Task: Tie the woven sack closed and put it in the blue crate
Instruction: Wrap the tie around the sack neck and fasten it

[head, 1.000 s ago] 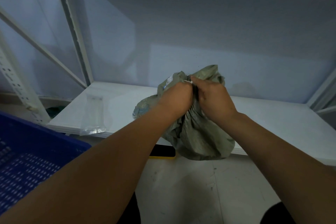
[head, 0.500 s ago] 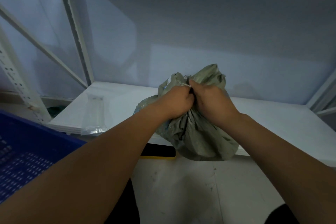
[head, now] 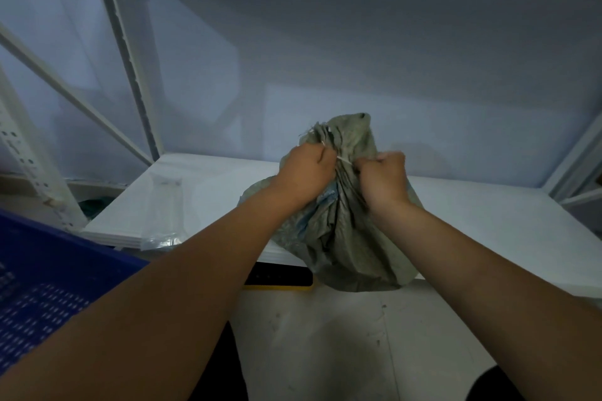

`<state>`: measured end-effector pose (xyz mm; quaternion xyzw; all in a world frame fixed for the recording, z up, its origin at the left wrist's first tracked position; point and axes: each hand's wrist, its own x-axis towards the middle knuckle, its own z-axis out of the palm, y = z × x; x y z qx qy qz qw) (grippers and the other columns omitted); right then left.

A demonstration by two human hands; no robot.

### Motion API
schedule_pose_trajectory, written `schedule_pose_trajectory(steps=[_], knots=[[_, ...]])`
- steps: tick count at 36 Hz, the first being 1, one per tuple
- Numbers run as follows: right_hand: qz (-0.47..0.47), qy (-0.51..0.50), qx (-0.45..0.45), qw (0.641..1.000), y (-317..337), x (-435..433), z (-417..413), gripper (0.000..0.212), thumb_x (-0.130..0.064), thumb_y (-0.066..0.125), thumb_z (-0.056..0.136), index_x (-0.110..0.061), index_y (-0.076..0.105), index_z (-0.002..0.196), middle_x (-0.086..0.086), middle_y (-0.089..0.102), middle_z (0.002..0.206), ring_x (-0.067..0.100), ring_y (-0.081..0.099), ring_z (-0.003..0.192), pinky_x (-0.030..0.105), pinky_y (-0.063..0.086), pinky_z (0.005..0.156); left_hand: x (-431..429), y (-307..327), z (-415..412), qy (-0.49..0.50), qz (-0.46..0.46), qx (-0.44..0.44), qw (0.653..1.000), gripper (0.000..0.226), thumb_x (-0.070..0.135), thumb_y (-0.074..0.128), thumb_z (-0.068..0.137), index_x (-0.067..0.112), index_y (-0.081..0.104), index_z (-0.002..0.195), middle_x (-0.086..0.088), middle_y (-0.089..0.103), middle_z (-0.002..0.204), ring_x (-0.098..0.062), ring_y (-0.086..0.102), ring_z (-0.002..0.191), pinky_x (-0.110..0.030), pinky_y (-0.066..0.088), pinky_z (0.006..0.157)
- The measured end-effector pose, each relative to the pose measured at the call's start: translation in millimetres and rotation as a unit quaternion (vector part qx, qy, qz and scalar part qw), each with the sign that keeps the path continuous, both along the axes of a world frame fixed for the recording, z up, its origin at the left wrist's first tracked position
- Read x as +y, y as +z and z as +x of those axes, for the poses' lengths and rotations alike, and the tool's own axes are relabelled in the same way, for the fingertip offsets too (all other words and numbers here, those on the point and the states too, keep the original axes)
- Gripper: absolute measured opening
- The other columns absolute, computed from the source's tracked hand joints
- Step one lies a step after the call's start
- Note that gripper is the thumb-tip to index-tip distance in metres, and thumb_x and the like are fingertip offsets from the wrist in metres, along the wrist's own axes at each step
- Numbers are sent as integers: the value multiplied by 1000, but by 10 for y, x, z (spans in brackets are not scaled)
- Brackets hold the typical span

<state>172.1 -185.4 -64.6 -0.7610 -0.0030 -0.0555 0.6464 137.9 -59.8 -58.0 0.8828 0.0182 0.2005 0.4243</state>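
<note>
The crumpled grey-green woven sack [head: 342, 238] sits on the front edge of the white shelf board [head: 488, 221], its belly sagging over the lip. A thin white tie [head: 343, 158] crosses its gathered neck. My left hand [head: 304, 172] and right hand [head: 384, 181] are each clenched on one end of it, fists pressed to the sack. A clear plastic bag [head: 163, 205] lies flat on the shelf to the left. The perforated blue plastic crate [head: 49, 286] stands well apart at lower left.

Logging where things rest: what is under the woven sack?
Under the rear of the sack lies the white shelf board; the front overhangs the edge above the floor. Their contact is hidden by the sack itself.
</note>
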Motion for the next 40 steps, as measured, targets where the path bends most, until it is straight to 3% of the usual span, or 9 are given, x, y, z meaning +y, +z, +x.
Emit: schedule_pose_trajectory(steps=[3,7,11,16,19,25,32,35,40], knots=[[139,49,152,977,-53,-31,106,62,-41,72,69,-9,64,121,11,74,106,32,73,92,52,60,85,-67,22,-33,-10,2,-18,1000,47,20,37,106,-3,60,72,-6,53,60,-17,50,58,-32,37,59],[170,178,239,939,50,-46,-14,49,-56,51,96,-16,75,112,15,77,106,29,74,93,43,58,78,-124,15,-58,-10,19,-39,999,45,20,36,106,-4,61,77,-2,51,58,-11,47,53,-30,34,57],[175,240,224,928,89,-86,-3,59,-68,52,91,-21,71,122,12,75,115,28,71,107,44,55,89,-140,-9,-72,-16,24,-49,998,44,21,36,106,1,59,74,-9,59,65,-19,56,61,-34,46,64],[195,189,175,946,91,-70,21,38,-39,67,91,-16,72,120,12,76,111,29,74,101,42,58,86,-220,47,-89,-5,15,-86,996,41,20,34,106,-5,66,111,-22,70,93,-30,66,82,-42,54,80],[235,166,152,945,110,-63,15,34,-30,68,90,-12,72,119,14,76,111,30,74,99,41,60,80,-324,50,-107,15,5,-114,993,40,20,33,106,-4,61,120,-18,70,86,-27,65,75,-41,53,74],[308,162,124,929,164,-71,-72,33,-20,66,90,-6,71,119,14,75,113,25,75,99,30,60,64,-527,102,-151,34,-114,-105,987,29,18,33,107,8,58,94,0,61,87,-11,56,77,-10,34,64],[326,219,135,910,225,-138,-130,27,-21,56,98,-6,74,111,14,76,111,26,73,103,35,58,82,-507,71,-140,-1,-197,-113,974,40,23,41,107,27,53,69,10,55,66,-5,53,64,-25,41,62],[312,227,144,911,244,-153,-140,28,-26,58,98,-8,73,113,13,76,112,25,73,104,37,56,86,-510,68,-160,-2,-198,-116,973,35,22,42,107,7,64,85,10,53,64,4,50,60,-13,38,58],[319,240,139,906,275,-157,-165,22,-27,56,100,-14,74,103,6,79,101,15,76,91,33,55,79,-506,67,-179,-26,-183,-122,975,39,30,40,107,11,57,136,2,65,128,-2,57,116,-18,43,99]])
